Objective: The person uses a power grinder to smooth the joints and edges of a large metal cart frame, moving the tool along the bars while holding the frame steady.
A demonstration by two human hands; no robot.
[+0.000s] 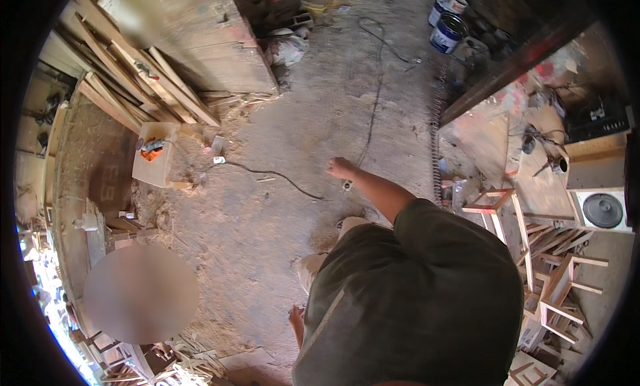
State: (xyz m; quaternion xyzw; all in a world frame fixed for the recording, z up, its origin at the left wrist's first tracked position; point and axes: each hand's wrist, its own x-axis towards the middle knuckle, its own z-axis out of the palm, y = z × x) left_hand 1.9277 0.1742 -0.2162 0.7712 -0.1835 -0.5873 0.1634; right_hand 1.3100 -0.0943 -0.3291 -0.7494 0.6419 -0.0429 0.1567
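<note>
My right hand (341, 167) is stretched out over the floor with its fingers curled in, and nothing shows in it. A dark cord (379, 86) runs along the floor past this hand. Just below the hand, a small pale fitting (347, 185) lies at the cord's end. My left hand (295, 316) hangs low beside my body, its fingers slightly apart and nothing visible in them. The dark shirt over my torso hides most of that arm.
Wooden boards (143, 73) lean at the upper left above a pale box (153, 163) holding tools. Paint cans (448, 33) stand at the upper right. Wooden frames (567, 293) and a speaker (602, 209) are at right. Sawdust covers the floor (233, 253). A blurred oval masks the lower left.
</note>
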